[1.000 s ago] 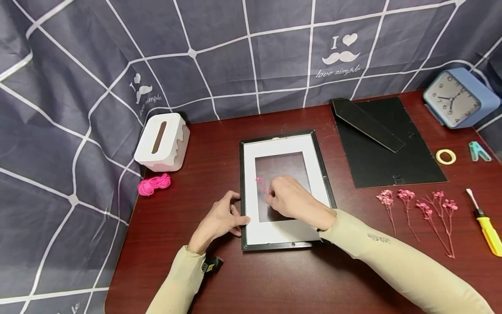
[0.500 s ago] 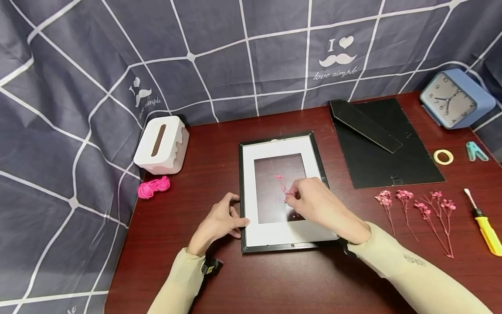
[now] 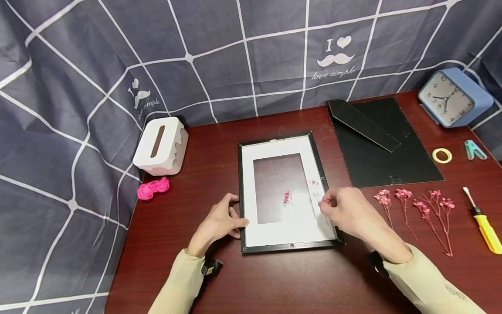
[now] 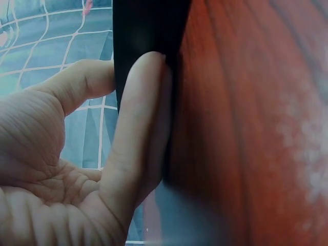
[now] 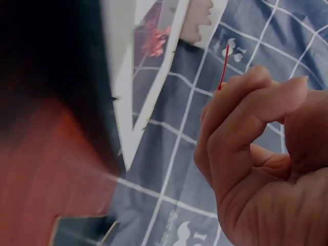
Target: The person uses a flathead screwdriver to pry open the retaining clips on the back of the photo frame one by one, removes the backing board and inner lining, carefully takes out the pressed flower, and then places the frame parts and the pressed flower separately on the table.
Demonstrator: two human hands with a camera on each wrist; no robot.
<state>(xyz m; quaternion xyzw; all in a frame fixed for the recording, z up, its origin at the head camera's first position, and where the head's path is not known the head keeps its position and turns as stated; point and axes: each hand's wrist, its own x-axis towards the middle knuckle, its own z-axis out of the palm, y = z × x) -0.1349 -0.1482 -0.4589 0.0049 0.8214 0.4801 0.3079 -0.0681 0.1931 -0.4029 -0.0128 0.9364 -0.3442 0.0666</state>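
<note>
A black picture frame [image 3: 243, 192] with a white mat [image 3: 270, 235] lies on the table around a clear window [image 3: 274, 174]. My left hand [image 3: 219, 220] holds its left edge, thumb on the border and fingers along the outer side; the left wrist view shows fingers against the black edge [image 4: 148, 25]. Inside the window lies a small pink flower cluster [image 3: 287, 197]. My right hand [image 3: 349, 211], over the frame's right edge, pinches a thin sprig with pale pink blossoms [image 3: 313, 182]. In the right wrist view a thin red stem [image 5: 224, 66] sticks out above its fingers.
Right of the frame lie several pink dried flower sprigs [image 3: 427, 213], a yellow screwdriver [image 3: 485, 226], a tape ring [image 3: 435, 156] and a teal clip [image 3: 473, 149]. Behind them are a black backing board [image 3: 376, 165] and blue clock [image 3: 478, 102]. Tissue box [image 3: 168, 152] and pink yarn [image 3: 153, 188] stand left.
My right hand has moved from over the window to the frame's right edge, carrying the sprig. The flower cluster in the window now shows uncovered. My left hand has stayed at the frame.
</note>
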